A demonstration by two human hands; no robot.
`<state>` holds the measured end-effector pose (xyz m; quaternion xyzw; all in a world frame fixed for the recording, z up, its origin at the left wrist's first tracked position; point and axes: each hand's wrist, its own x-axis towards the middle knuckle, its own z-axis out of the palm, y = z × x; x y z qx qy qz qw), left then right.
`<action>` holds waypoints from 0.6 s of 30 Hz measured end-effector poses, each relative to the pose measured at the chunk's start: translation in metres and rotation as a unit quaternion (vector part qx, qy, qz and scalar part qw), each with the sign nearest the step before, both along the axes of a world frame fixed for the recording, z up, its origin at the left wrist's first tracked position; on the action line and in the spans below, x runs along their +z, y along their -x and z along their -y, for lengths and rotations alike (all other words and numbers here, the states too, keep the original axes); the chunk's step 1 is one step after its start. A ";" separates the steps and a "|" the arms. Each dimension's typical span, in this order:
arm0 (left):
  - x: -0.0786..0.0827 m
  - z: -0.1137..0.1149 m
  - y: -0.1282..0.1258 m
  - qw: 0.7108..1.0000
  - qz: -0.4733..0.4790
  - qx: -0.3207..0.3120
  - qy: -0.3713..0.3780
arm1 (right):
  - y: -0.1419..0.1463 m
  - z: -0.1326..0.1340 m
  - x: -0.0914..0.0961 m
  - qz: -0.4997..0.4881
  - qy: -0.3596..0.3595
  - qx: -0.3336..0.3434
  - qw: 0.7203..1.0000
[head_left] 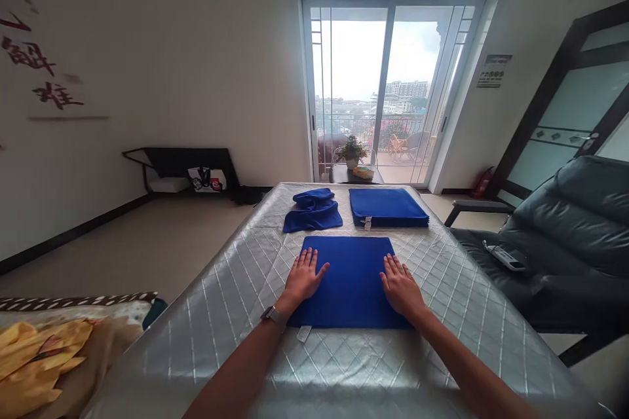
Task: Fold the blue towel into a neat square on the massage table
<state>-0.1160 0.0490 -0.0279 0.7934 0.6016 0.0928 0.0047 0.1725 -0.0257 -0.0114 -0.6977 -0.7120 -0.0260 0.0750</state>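
Note:
A flat blue cloth [351, 288] lies spread on the silver quilted table cover [236, 314], a small white tag poking out at its near left edge. My left hand [304, 276] rests flat on its left side, fingers stretched away from me and thumb apart. On the right side, my right hand [400, 285] presses down the same way, fingers extended. Beyond the cloth, a crumpled blue cloth [313, 211] sits to the left. To the right of that is a neat stack of folded blue cloths [388, 206], also with a white tag.
A dark leather armchair [580, 236] stands close on the right with a remote-like device [505, 255] on its seat. Yellow fabric [44, 360] lies at the lower left. A potted plant [352, 152] stands past the table's far edge, before the sliding glass door [348, 78].

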 end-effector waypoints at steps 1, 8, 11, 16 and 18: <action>-0.001 0.000 0.001 1.000 0.000 0.001 -0.001 | 0.000 0.009 -0.003 -0.005 0.014 -0.003 1.000; 0.007 0.000 -0.003 0.999 -0.024 0.021 -0.003 | 0.004 0.030 -0.014 -0.042 0.050 -0.031 0.997; 0.019 0.016 -0.038 0.999 -0.014 -0.028 -0.025 | 0.005 0.030 -0.013 -0.044 0.048 -0.029 0.997; 0.021 0.061 -0.135 0.966 0.040 -0.253 -0.038 | 0.003 0.033 -0.012 -0.030 0.055 -0.016 0.998; 0.016 0.072 -0.159 0.955 0.060 -0.289 -0.040 | 0.002 0.034 -0.012 -0.025 0.060 -0.007 0.998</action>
